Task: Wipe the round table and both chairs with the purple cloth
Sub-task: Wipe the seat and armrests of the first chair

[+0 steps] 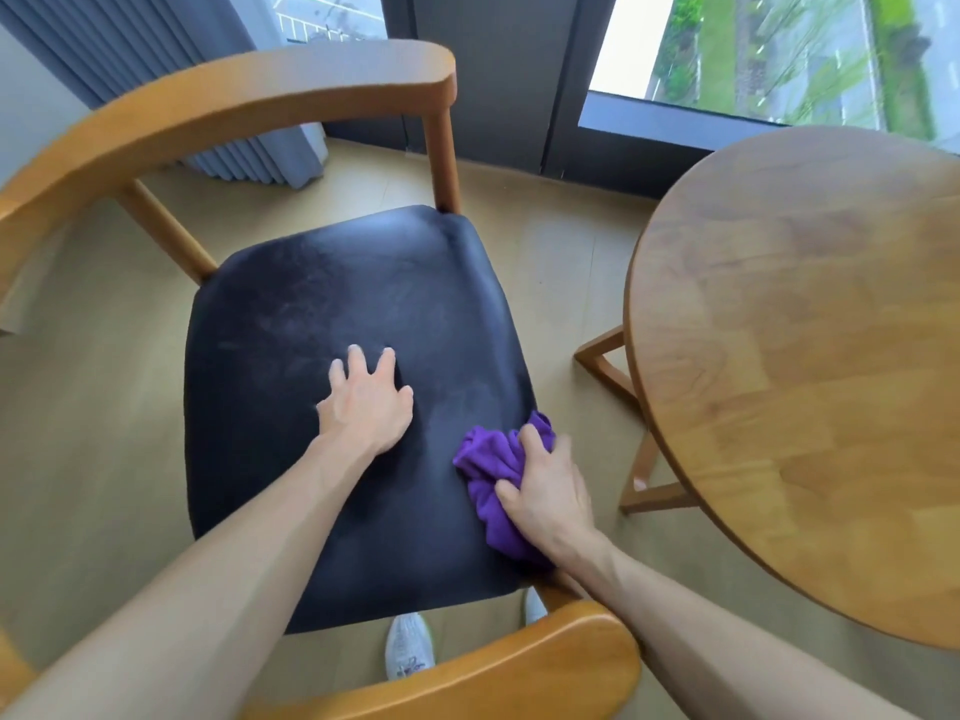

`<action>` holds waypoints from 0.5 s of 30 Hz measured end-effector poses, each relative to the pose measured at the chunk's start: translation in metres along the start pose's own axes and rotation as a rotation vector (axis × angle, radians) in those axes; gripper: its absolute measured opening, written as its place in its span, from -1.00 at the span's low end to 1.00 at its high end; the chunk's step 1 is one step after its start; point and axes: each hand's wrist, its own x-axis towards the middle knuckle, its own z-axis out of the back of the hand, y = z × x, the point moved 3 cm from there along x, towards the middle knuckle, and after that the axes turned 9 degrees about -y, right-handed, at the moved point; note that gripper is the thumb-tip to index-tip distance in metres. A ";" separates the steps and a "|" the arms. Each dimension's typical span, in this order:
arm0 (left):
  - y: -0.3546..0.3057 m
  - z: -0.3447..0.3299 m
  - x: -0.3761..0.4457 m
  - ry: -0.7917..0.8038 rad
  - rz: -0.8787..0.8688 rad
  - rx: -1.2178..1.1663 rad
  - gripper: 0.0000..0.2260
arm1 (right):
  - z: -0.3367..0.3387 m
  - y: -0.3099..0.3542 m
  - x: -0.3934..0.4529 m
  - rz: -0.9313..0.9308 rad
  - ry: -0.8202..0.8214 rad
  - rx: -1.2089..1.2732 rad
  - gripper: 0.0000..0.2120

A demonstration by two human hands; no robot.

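Observation:
A wooden chair with a black padded seat [322,314] fills the middle of the head view, its curved wooden armrest [234,96] arching round the far side. My left hand [366,402] rests flat on the seat with fingers spread. My right hand [548,491] grips the bunched purple cloth [491,475] and holds it down on the seat's right front part. The round wooden table [810,356] stands to the right of the chair.
Wooden table legs [613,376] reach the beige floor between chair and table. A dark-framed window [779,54] and a grey curtain [171,49] lie beyond the chair. My grey shoes [408,646] show under the near armrest [519,672].

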 end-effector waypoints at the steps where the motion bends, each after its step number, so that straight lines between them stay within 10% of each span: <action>1: -0.003 0.002 -0.006 -0.042 -0.045 -0.043 -0.57 | -0.001 0.010 0.002 0.001 -0.009 0.010 -0.64; 6: -0.024 -0.002 -0.051 -0.175 -0.361 -0.424 -0.58 | 0.008 0.031 0.033 -0.183 0.072 0.277 -0.61; 10: -0.048 -0.023 -0.071 -0.221 -0.487 -0.170 -0.37 | 0.030 0.032 0.055 -0.402 0.143 0.645 -0.53; 15: -0.063 -0.050 -0.087 -0.195 -0.864 0.231 -0.46 | 0.063 0.043 0.091 -0.125 -0.108 -0.025 -0.58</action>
